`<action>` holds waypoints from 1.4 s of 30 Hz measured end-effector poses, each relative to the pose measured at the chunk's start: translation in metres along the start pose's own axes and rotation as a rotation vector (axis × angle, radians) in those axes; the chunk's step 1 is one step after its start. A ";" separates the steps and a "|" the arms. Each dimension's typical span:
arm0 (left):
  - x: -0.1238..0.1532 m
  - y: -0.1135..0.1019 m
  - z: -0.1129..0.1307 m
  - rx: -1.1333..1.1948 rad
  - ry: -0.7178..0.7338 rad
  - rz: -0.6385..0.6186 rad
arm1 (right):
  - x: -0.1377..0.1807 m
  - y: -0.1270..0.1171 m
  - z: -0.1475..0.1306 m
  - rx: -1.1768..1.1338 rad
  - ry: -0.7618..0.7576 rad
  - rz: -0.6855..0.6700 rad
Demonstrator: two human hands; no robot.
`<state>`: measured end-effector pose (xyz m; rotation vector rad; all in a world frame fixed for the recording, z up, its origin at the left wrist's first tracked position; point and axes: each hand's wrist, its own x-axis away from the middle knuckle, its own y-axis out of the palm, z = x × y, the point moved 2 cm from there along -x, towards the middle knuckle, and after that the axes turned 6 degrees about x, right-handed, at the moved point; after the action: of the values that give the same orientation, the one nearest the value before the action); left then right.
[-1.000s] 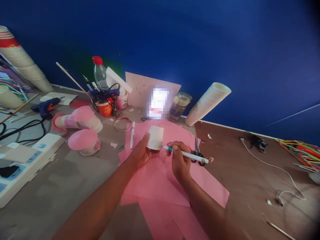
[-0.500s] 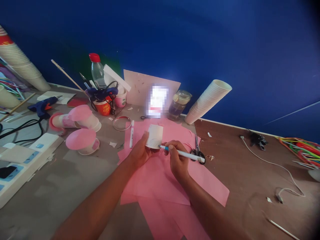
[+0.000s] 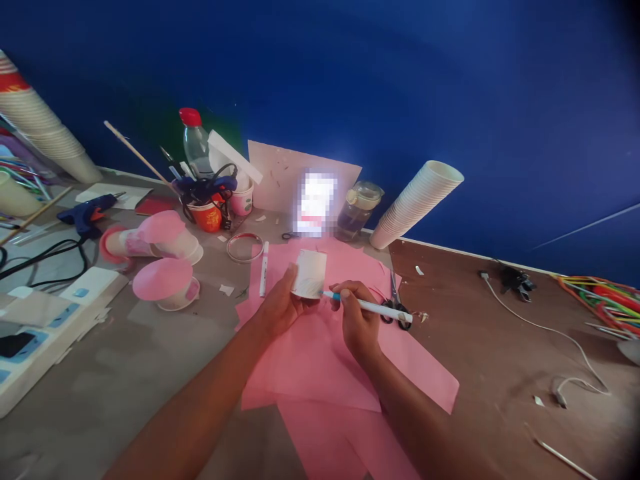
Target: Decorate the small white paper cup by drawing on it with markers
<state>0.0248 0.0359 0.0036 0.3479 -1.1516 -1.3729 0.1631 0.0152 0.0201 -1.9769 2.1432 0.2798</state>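
In my left hand (image 3: 283,300) is a white paper cup (image 3: 310,272), gripped from its left and lower side, with faint marks on its wall. My right hand (image 3: 361,320) pinches a white marker (image 3: 387,311) with a blue end, whose tip is at the cup's lower right edge; I cannot tell whether it touches. Both hands are above overlapping pink paper sheets (image 3: 315,360). Black-handled scissors (image 3: 399,313) lie just behind the marker, partly covered by it. A second white marker (image 3: 264,270) rests on the paper to the left of the cup.
A lit, blurred screen (image 3: 316,203) leans at the back beside a jar (image 3: 359,210) and a leaning stack of paper cups (image 3: 417,203). Pink-and-white cup pieces (image 3: 163,280), a glue gun (image 3: 86,212) and a power strip (image 3: 60,327) are at left. A cable (image 3: 545,323) lies right.
My right hand has shifted slightly to the right with the marker, whose tip has drawn back a little from the cup wall. The cup and my left hand have hardly moved.
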 end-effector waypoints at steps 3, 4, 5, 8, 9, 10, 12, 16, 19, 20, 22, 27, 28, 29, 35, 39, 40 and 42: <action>0.000 -0.001 0.000 -0.001 0.002 -0.005 | 0.001 0.002 -0.003 0.046 -0.025 -0.044; 0.000 -0.001 0.000 -0.003 0.005 -0.006 | 0.001 0.003 -0.004 0.055 -0.032 -0.060; 0.000 -0.001 0.000 -0.005 0.006 -0.008 | 0.002 0.003 -0.004 0.058 -0.037 -0.074; 0.001 0.000 0.000 -0.024 0.003 -0.025 | 0.004 0.005 -0.004 0.039 -0.037 -0.107; 0.001 0.000 0.001 -0.035 0.001 -0.025 | 0.004 0.004 -0.003 0.028 -0.034 -0.106; 0.001 0.000 0.001 -0.042 0.001 -0.019 | 0.004 0.004 -0.002 0.017 -0.027 -0.094; 0.002 0.001 0.001 -0.040 0.007 -0.004 | 0.003 0.002 0.000 -0.006 0.003 -0.041; 0.001 0.000 0.000 0.000 0.009 0.015 | 0.001 0.000 0.002 -0.034 0.045 0.024; 0.000 -0.001 0.000 0.011 0.005 0.015 | 0.001 0.001 0.000 0.000 0.028 -0.008; 0.000 -0.001 0.000 0.010 0.005 0.010 | 0.001 0.002 -0.001 0.016 0.021 -0.020; 0.000 -0.001 0.001 0.002 0.002 -0.003 | 0.001 0.003 -0.003 0.031 0.009 -0.043; 0.001 0.000 0.001 -0.022 0.008 -0.022 | 0.001 0.003 -0.003 0.002 -0.021 -0.084; 0.001 0.000 0.001 -0.022 0.009 -0.020 | 0.001 0.002 -0.003 -0.010 -0.023 -0.075; 0.001 0.000 0.001 -0.019 0.009 -0.014 | 0.001 0.001 -0.002 -0.024 -0.021 -0.058; 0.000 -0.001 0.000 -0.001 0.008 0.005 | 0.000 0.000 0.000 -0.018 -0.002 -0.014; -0.001 -0.001 0.000 -0.001 0.009 -0.013 | -0.001 0.001 -0.004 0.014 -0.039 0.015; -0.001 -0.001 0.000 0.000 0.013 -0.010 | -0.001 0.001 -0.005 0.020 -0.046 0.025; -0.001 0.000 0.000 0.003 0.022 -0.004 | -0.002 0.000 -0.006 0.036 -0.053 0.037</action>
<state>0.0250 0.0365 0.0028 0.3668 -1.1358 -1.3674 0.1627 0.0152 0.0261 -1.8902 2.1392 0.2937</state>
